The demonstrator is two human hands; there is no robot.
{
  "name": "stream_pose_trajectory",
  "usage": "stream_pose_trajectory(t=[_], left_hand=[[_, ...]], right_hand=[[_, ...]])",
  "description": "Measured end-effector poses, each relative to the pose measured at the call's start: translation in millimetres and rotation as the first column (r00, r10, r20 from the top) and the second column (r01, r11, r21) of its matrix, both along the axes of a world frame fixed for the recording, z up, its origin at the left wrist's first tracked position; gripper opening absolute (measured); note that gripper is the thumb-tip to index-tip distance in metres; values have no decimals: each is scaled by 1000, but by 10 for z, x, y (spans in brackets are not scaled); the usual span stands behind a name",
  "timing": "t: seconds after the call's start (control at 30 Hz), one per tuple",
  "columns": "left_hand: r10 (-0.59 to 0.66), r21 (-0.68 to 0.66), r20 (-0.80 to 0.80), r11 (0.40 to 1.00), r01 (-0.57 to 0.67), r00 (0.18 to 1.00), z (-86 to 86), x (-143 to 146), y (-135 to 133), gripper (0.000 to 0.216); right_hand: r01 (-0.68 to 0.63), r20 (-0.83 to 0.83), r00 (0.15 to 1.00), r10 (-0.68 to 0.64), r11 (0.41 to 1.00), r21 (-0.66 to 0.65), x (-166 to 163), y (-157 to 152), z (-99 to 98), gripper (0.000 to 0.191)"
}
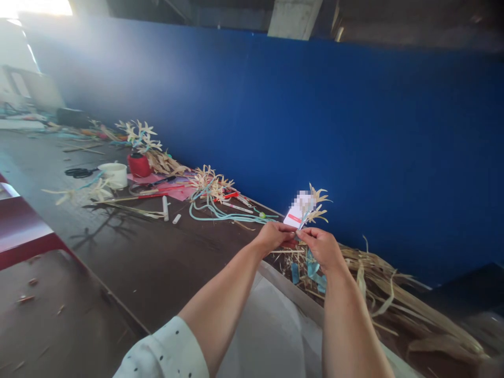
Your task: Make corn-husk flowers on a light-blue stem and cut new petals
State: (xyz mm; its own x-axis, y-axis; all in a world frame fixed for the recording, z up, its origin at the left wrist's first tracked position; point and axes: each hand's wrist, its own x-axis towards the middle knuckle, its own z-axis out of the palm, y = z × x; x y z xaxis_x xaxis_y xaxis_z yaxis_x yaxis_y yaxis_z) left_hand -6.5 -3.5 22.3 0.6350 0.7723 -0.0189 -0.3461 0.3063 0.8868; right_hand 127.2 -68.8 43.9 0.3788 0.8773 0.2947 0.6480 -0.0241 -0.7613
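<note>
Both of my hands meet low over the table, right of the middle of the head view. My left hand (276, 236) and my right hand (321, 245) are closed in a pinch, fingertips together, on the thin pale-blue stem of a flower (317, 203). Its narrow cream petals look like dried husk and spread above my fingers. Just behind it stands a white card with a red band (293, 218), partly blurred out. Several blue-wrapped stems (220, 215) with similar cream flowers (210, 181) lie to the left of my hands, their ends near my left fingers.
Dried husks (413, 304) and blue scraps (312, 268) lie to the right. Leftward on the dark table (157, 262) are a white cup (114, 175), black scissors (81, 172), a red pot (138, 165) and white sticks (165, 208). A blue panel (315, 115) closes off the back.
</note>
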Motion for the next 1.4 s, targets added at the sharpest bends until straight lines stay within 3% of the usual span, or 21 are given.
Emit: stream_pose_trajectory(t=[0.2, 0.37, 0.63, 0.93, 1.4], left_hand=[[67, 43, -51, 997, -65, 996, -3, 23, 11, 17], [137, 101, -98, 987, -127, 986, -44, 63, 37, 16], [105, 221, -151, 973, -70, 983, -48, 48, 33, 18], [126, 310, -181, 948, -65, 975, -101, 67, 72, 19], [185, 291, -265, 951, -104, 946, -228, 132, 133, 13]], right_hand=[[-54, -93, 994, 52, 998, -15, -5, -5, -1, 39], [-41, -73, 997, 37, 998, -47, 18, -2, -5, 34], [-87, -186, 981, 55, 982, -169, 84, -13, -63, 30], [-32, -297, 955, 2, 995, -95, 59, -17, -49, 29], [-32, -202, 979, 19, 998, -63, 2, 12, -44, 31]])
